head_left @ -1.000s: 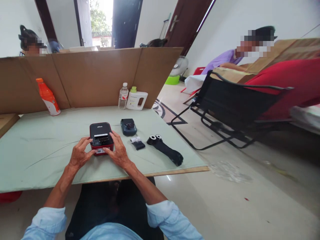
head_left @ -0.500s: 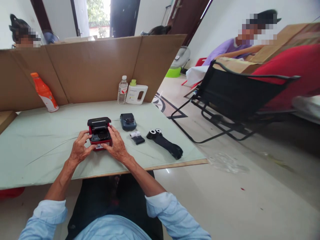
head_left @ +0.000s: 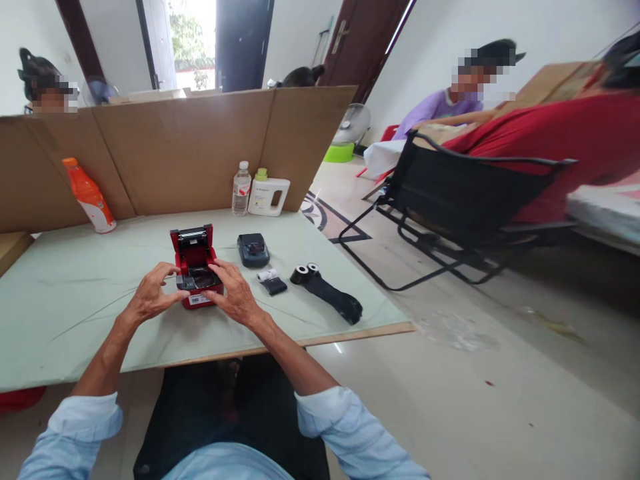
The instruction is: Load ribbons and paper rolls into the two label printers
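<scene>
A small red and black portable printer (head_left: 194, 259) rests on the table with its lid standing up and its inner compartment exposed. My left hand (head_left: 154, 291) is curved at the printer's left side, fingertips by the edge and thumb at the front corner. From the right, my right hand (head_left: 234, 293) grips the body, thumb along the front by a white label. To its right lies a second, dark blue portable printer (head_left: 253, 249). Nearer are a small white roll with a black piece (head_left: 273, 283) and a long black strip (head_left: 331, 293) with two white-cored rolls at its end.
A cardboard screen (head_left: 185, 153) lines the table's back edge. Before it stand an orange bottle (head_left: 90, 197), a water bottle (head_left: 241, 190) and a white jug (head_left: 269, 195). A black folding chair (head_left: 460, 180) is on the floor at right, with people beyond it.
The printer's lid has swung further up and back, showing its red inside. My left hand has shifted slightly left and its grip has loosened. The camera view has tilted a little.
</scene>
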A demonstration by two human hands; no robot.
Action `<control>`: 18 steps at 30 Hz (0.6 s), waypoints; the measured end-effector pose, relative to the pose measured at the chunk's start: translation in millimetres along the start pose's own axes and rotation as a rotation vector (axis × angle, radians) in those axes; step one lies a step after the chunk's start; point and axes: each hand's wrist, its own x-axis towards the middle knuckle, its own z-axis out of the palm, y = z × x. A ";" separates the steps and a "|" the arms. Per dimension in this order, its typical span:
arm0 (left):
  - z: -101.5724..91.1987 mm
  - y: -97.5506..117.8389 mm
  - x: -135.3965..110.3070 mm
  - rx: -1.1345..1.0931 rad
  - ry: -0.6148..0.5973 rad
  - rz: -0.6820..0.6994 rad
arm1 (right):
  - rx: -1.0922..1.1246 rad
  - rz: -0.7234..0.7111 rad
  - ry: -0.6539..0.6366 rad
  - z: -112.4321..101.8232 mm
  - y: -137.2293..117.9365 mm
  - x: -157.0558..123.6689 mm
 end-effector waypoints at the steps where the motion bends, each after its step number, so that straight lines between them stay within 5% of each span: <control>1: -0.6 -0.3 1.9 -0.025 -0.002 -0.023 | 0.000 -0.014 -0.005 -1.6 -1.0 3.3; 13: 3.2 -1.4 25.5 -0.051 0.050 -0.091 | 0.033 -0.032 -0.111 -22.1 -17.3 75.1; 18: -2.0 16.5 48.7 -0.123 0.076 -0.063 | 0.318 -0.003 -0.091 -47.7 -35.6 114.9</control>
